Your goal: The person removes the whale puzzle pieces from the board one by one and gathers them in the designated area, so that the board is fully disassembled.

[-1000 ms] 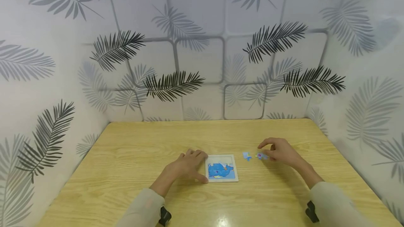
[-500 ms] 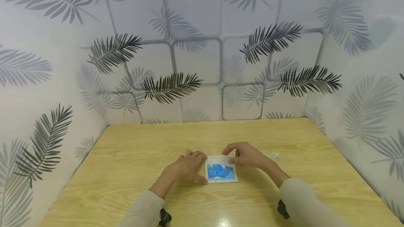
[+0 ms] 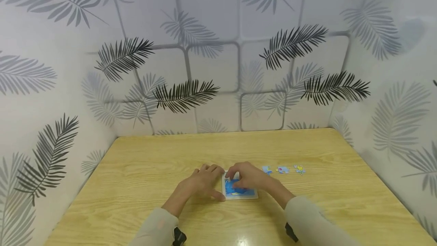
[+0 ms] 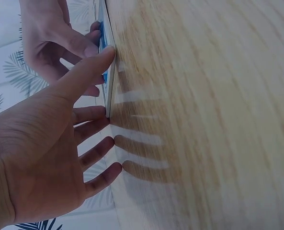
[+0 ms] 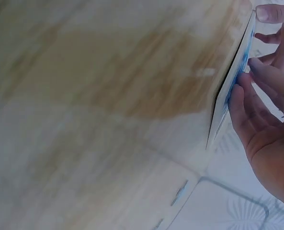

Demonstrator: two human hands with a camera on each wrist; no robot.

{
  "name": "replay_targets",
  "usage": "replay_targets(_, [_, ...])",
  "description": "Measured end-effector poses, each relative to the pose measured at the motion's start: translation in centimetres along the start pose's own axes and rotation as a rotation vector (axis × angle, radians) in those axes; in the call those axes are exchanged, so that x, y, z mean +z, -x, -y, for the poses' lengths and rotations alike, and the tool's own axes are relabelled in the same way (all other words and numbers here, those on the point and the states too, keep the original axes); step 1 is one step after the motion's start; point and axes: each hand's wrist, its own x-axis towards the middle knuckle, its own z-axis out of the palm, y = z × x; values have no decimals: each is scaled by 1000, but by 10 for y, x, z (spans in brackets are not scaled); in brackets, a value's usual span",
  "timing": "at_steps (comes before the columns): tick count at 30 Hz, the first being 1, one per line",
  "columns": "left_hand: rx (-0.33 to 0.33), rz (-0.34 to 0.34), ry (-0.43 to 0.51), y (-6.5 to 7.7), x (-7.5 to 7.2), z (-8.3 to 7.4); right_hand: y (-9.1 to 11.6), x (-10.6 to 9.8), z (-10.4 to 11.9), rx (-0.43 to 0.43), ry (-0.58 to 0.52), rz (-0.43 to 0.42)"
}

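A small white-rimmed tray puzzle [image 3: 240,199] lies on the table, with a blue whale picture [image 3: 251,193] filling its lower part. My left hand [image 3: 202,182] is spread at its left side; in the left wrist view the thumb [image 4: 102,57] and a fingertip touch the rim. Over the tray is my right hand [image 3: 252,176], thumb and forefinger apart and bent down. In the right wrist view its fingertips [image 5: 237,93] touch the blue surface, and no loose piece shows in them. This hand hides the tray's upper right part.
Three loose jigsaw pieces lie in a row right of the tray: a blue one [image 3: 266,169], one with a pink spot [image 3: 282,169] and one with a yellow sun [image 3: 299,169]. The wooden table [image 3: 153,155] meets a leaf-patterned wall [image 3: 211,67] behind.
My right hand has moved left from the loose pieces onto the tray puzzle, uncovering the row of pieces. The left hand has stayed at the tray's left side.
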Motion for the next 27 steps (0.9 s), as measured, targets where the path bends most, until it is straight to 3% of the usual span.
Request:
replay_targets(6, [3, -1, -7, 1, -1, 0, -5, 5, 5, 9, 96, 5])
replay_targets(20, [9, 3, -21, -2, -2, 1, -3, 4, 6, 10, 47, -6])
replay_targets(27, [5, 9, -19, 1, -3, -2, 1, 5, 3, -37, 73, 1])
